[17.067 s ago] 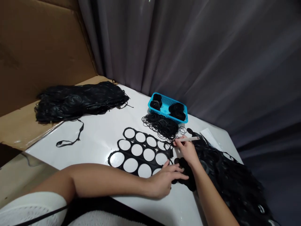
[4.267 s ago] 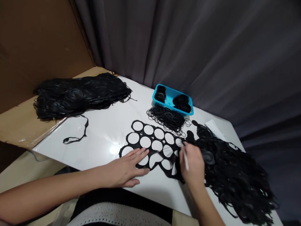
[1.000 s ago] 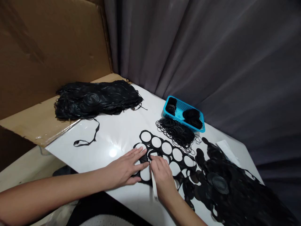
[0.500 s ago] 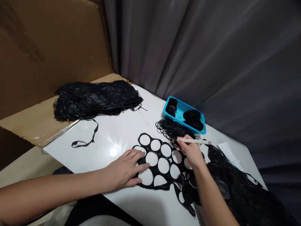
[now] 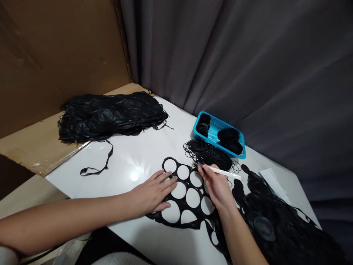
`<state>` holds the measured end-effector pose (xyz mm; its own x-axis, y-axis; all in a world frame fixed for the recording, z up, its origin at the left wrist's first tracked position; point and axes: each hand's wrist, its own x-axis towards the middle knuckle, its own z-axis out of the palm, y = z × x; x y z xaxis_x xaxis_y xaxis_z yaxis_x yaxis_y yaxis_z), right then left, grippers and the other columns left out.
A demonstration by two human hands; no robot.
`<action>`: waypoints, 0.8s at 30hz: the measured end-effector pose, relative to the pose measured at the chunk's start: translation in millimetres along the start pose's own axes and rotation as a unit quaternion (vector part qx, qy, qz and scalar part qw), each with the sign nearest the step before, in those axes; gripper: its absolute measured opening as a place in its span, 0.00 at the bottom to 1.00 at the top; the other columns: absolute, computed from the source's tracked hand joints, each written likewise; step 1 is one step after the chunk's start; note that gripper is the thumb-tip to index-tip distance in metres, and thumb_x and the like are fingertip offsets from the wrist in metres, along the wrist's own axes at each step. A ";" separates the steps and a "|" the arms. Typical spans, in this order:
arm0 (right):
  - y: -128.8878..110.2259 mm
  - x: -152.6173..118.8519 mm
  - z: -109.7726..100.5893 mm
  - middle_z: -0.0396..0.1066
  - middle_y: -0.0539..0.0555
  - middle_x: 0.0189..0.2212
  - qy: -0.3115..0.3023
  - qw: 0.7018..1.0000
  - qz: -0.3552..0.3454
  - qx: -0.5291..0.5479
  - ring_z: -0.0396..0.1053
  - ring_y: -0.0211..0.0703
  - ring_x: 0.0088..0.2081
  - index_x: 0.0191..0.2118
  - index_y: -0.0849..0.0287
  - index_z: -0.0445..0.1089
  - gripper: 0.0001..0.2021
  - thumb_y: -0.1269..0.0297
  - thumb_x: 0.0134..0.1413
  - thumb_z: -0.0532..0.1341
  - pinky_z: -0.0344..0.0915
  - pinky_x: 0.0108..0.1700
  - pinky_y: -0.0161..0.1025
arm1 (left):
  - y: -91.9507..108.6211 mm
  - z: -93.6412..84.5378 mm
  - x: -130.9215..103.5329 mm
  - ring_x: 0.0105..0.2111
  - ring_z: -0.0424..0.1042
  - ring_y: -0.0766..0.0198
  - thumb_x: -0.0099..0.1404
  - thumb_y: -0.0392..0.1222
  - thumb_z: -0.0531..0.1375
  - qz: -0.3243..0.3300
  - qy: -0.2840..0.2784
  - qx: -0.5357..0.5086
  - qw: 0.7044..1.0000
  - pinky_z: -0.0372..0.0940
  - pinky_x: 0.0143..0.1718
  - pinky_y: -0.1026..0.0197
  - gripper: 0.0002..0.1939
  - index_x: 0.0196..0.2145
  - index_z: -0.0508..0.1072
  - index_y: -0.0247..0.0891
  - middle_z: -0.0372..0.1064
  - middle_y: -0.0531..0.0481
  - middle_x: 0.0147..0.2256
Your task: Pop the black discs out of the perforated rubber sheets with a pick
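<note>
My left hand [image 5: 157, 192] lies flat, fingers spread, on the left part of a black rubbery sheet [image 5: 185, 203] full of round holes. The white tabletop shows through those holes. A slim white pen-like tool [image 5: 224, 172] is pinched in my right hand [image 5: 217, 186], over the sheet's upper right edge. Its tip points left, and I cannot make out its exact kind. Just beyond that hand lies a loose heap of thin black rings [image 5: 209, 154]. Against the heap stands a blue plastic basket [image 5: 213, 137] holding several black ring bundles.
A thick stack of black sheets [image 5: 110, 117] lies at the back left, near a cardboard wall [image 5: 60, 48]. A black strip [image 5: 106, 160] is in front of it. More black sheeting [image 5: 278, 221] and white paper [image 5: 274, 182] lie at the right. A grey curtain [image 5: 234, 62] hangs behind.
My right hand has moved left along the sheet's upper edge with the white tool. My left hand has shifted slightly right and up on the sheet.
</note>
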<state>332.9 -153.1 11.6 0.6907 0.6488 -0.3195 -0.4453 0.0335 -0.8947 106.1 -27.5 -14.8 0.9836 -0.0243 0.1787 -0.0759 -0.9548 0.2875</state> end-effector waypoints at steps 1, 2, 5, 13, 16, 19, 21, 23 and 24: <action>-0.9 -0.3 -3.5 0.73 0.47 0.29 0.032 0.998 0.004 0.044 0.77 0.39 0.41 0.26 0.57 0.69 0.14 0.67 0.39 0.76 0.75 0.53 0.36 | 0.0 -0.6 0.1 0.66 0.54 0.43 0.73 0.54 0.55 0.002 -0.004 0.000 1.000 0.44 0.67 0.45 0.31 0.66 0.58 0.33 0.59 0.38 0.64; -1.1 -1.3 -6.6 0.73 0.47 0.29 0.054 0.995 0.019 0.077 0.77 0.40 0.42 0.26 0.56 0.70 0.14 0.70 0.38 0.76 0.75 0.54 0.37 | -0.1 -1.0 0.5 0.66 0.54 0.43 0.73 0.54 0.55 0.003 -0.009 0.000 1.000 0.43 0.67 0.45 0.31 0.66 0.58 0.33 0.59 0.37 0.65; 1.6 -8.1 -11.5 0.76 0.50 0.33 0.048 0.989 0.096 0.098 0.77 0.44 0.44 0.28 0.56 0.71 0.13 0.72 0.39 0.75 0.76 0.53 0.41 | -0.3 -1.6 2.7 0.67 0.53 0.46 0.73 0.51 0.56 0.008 -0.029 0.001 1.000 0.40 0.68 0.46 0.31 0.66 0.57 0.31 0.57 0.36 0.66; 9.3 -16.1 9.9 0.76 0.54 0.38 -0.124 0.967 -0.025 -0.222 0.73 0.44 0.41 0.26 0.56 0.64 0.15 0.57 0.54 0.69 0.69 0.47 0.41 | -1.2 0.5 3.9 0.67 0.53 0.48 0.72 0.51 0.57 0.015 -0.029 -0.007 0.999 0.40 0.69 0.49 0.32 0.66 0.57 0.32 0.55 0.36 0.67; 14.2 -16.9 16.3 0.76 0.53 0.36 -0.163 0.923 -0.077 -0.341 0.72 0.46 0.40 0.27 0.55 0.64 0.14 0.56 0.59 0.64 0.66 0.46 0.41 | -1.2 1.9 3.1 0.67 0.54 0.46 0.72 0.50 0.58 0.020 -0.016 -0.009 1.000 0.42 0.69 0.49 0.32 0.66 0.58 0.29 0.55 0.34 0.66; 15.9 -18.1 18.1 0.75 0.52 0.34 -0.179 0.899 -0.101 -0.386 0.72 0.46 0.39 0.28 0.55 0.64 0.13 0.56 0.61 0.61 0.65 0.44 0.40 | -0.7 2.5 2.7 0.67 0.55 0.46 0.73 0.51 0.56 0.014 -0.012 -0.007 1.000 0.43 0.69 0.49 0.31 0.66 0.58 0.29 0.56 0.35 0.66; 14.4 -18.2 18.0 0.75 0.52 0.34 -0.188 0.889 -0.111 -0.402 0.72 0.45 0.38 0.28 0.55 0.65 0.12 0.58 0.62 0.60 0.64 0.43 0.39 | -0.3 2.4 2.8 0.67 0.55 0.47 0.73 0.52 0.55 0.011 -0.014 -0.003 1.000 0.42 0.69 0.49 0.31 0.66 0.59 0.30 0.56 0.36 0.66; 13.1 -18.4 17.5 0.74 0.52 0.33 -0.195 0.878 -0.127 -0.419 0.72 0.45 0.37 0.29 0.55 0.65 0.11 0.59 0.63 0.59 0.65 0.43 0.39 | -0.2 2.1 3.2 0.67 0.55 0.47 0.74 0.52 0.55 0.012 -0.019 0.001 1.000 0.43 0.68 0.48 0.30 0.65 0.59 0.29 0.56 0.36 0.66; 13.4 -18.9 17.2 0.74 0.52 0.33 -0.196 0.870 -0.137 -0.430 0.72 0.45 0.37 0.29 0.55 0.64 0.11 0.60 0.63 0.59 0.65 0.43 0.40 | -0.2 1.9 3.4 0.66 0.55 0.46 0.74 0.52 0.55 0.013 -0.022 0.003 1.000 0.43 0.68 0.48 0.30 0.65 0.59 0.29 0.56 0.35 0.66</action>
<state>304.0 -151.8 11.0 0.3807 0.9215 -0.0763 0.4138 -0.2436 -0.8772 109.8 -28.0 -16.0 0.9875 -0.0612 0.1450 -0.1000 -0.9556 0.2771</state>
